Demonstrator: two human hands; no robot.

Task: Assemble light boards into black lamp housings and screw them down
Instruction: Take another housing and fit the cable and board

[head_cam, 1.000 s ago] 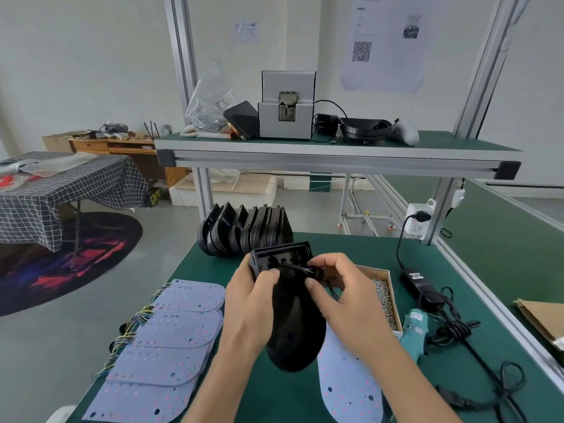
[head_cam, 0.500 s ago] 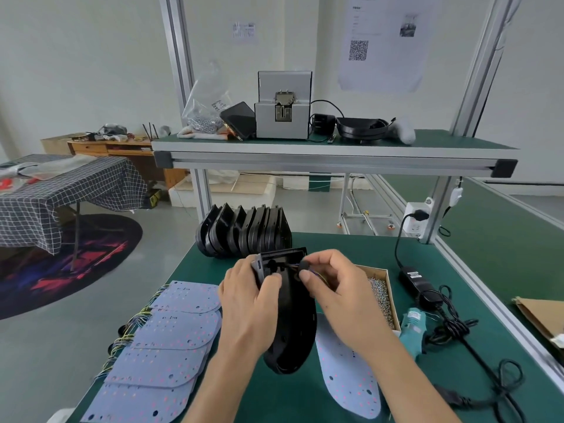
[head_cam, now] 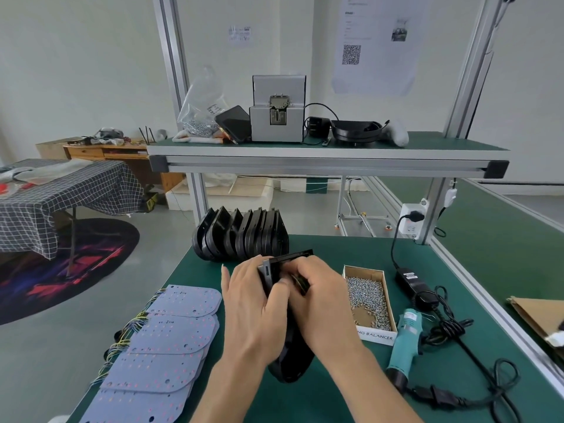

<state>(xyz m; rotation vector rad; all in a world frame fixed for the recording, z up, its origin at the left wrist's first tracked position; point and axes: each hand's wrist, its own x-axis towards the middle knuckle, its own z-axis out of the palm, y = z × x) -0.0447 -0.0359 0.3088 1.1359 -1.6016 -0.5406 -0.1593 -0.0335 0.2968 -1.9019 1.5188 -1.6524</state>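
A black lamp housing (head_cam: 291,363) stands on edge on the green bench, held between both hands. My left hand (head_cam: 253,306) grips its left side with the thumb against the upper part. My right hand (head_cam: 320,303) is curled over its top right, fingertips pinching at something small and dark near the rectangular end (head_cam: 287,259). The light board seen under it earlier is hidden by my hands. A row of overlapping pale violet light boards (head_cam: 171,337) with coloured wires lies at the left. A stack of black housings (head_cam: 241,235) stands upright behind.
An open carton of screws (head_cam: 367,297) sits right of my hands. A teal electric screwdriver (head_cam: 407,340) lies beside it with its black cable and power brick (head_cam: 412,282). An upper shelf (head_cam: 320,154) carries a screw feeder and other items.
The housing has tipped more upright and both hands have closed in over its top end. The light board that showed beneath it is now covered.
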